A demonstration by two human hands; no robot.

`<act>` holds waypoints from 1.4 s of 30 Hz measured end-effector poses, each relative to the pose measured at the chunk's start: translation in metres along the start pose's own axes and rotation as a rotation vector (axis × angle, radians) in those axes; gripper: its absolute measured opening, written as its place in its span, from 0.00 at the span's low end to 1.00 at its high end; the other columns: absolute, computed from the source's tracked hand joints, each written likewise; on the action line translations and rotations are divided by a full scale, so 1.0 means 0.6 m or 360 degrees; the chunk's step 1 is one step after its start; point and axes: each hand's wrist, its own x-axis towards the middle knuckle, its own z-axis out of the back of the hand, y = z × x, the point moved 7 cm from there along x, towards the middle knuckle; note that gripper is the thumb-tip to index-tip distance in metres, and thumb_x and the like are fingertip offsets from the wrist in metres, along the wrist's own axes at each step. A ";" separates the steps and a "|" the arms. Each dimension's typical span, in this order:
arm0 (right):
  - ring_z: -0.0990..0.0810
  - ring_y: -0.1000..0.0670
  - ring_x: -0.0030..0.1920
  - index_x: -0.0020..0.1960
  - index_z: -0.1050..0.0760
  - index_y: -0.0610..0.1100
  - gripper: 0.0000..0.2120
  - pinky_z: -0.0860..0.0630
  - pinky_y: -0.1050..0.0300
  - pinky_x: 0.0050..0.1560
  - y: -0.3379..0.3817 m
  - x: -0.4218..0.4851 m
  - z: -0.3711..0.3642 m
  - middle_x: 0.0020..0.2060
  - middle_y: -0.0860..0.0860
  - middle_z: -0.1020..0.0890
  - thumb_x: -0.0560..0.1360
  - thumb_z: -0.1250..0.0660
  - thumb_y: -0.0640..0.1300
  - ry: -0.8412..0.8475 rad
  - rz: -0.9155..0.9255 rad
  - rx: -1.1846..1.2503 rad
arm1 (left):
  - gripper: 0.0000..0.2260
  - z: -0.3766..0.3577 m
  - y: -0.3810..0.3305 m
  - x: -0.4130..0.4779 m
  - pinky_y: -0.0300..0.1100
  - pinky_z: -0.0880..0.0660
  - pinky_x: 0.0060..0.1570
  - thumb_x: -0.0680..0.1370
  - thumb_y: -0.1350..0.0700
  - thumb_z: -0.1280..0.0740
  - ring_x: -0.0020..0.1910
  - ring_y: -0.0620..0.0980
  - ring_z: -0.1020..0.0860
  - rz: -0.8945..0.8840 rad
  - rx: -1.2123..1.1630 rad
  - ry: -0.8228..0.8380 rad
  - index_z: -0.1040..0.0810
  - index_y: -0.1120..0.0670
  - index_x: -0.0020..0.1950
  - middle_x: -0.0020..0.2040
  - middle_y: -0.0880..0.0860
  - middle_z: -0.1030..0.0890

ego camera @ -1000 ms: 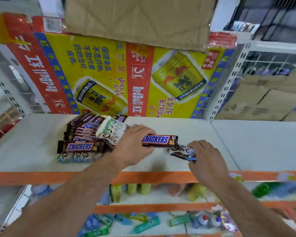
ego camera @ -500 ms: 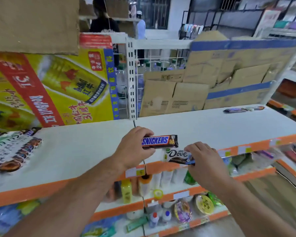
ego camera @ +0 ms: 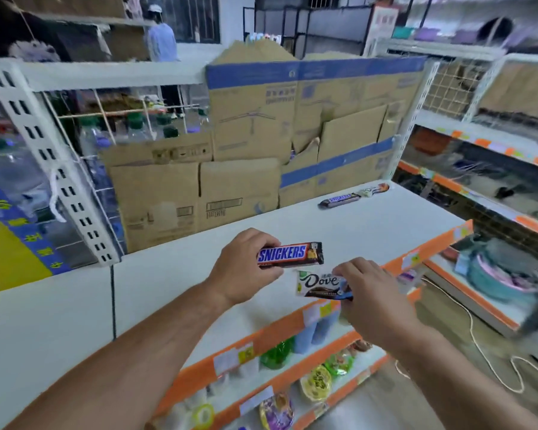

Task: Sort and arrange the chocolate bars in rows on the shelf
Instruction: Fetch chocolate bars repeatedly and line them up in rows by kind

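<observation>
Left hand: My left hand [ego camera: 243, 268] is clamped on one end of a Snickers bar [ego camera: 289, 255], fingers curled over the top. The bar juts out to the hand's right, label up, held above the board.
Right hand: My right hand [ego camera: 373, 293] pinches the right end of a Dove bar [ego camera: 319, 283], label up, just below the Snickers and close beside it.
Why held so: One brand per hand keeps the two kinds apart. As I read it, gripping each bar by its end leaves the long side free to go down flat in a row.
Shelf: The white shelf [ego camera: 370, 231] lies under and ahead of both hands.
Far pair: Well ahead of my right hand, near the back, a second Snickers [ego camera: 339, 200] and a pale-wrapped bar [ego camera: 374, 189] lie end to end. I cannot tell whether they touch.
Front edge: The orange lip [ego camera: 429, 249] runs beneath my right hand, and the Dove bar hangs about over it. Anything let go here could fall to the stocked shelves below.
Back edge: Cardboard sheets [ego camera: 246, 181] stand ahead of both hands and close off the rear.
Open room: A broad stretch of board lies between my hands and the far pair, enough, I judge, to start rows.
Step in hand: Both bars are carried and neither is placed. The far pair looks the likely spot to build on.
</observation>
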 end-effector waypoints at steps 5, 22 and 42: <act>0.24 0.46 0.50 0.55 0.25 0.51 0.22 0.30 0.51 0.46 -0.090 0.081 -0.011 0.49 0.53 0.23 0.63 0.30 0.40 0.0081 -0.0021 -0.0097 | 0.16 -0.074 0.007 0.129 0.35 0.32 0.46 0.67 0.50 0.24 0.46 0.42 0.28 -0.0032 -0.0089 0.0015 0.21 0.48 0.53 0.48 0.44 0.24; 0.24 0.47 0.49 0.54 0.26 0.52 0.20 0.29 0.54 0.46 -0.388 0.288 -0.092 0.47 0.54 0.24 0.63 0.33 0.42 0.0243 0.0135 0.0006 | 0.19 -0.313 -0.001 0.404 0.42 0.33 0.54 0.67 0.47 0.23 0.52 0.47 0.30 0.0165 0.0092 -0.0050 0.20 0.50 0.54 0.51 0.46 0.23; 0.25 0.51 0.46 0.53 0.25 0.53 0.20 0.33 0.59 0.43 -0.595 0.425 -0.134 0.44 0.57 0.26 0.60 0.37 0.45 0.0491 0.0592 0.0361 | 0.17 -0.417 0.009 0.475 0.40 0.27 0.54 0.68 0.57 0.26 0.50 0.43 0.27 0.0887 0.0083 -0.0264 0.21 0.45 0.56 0.46 0.38 0.26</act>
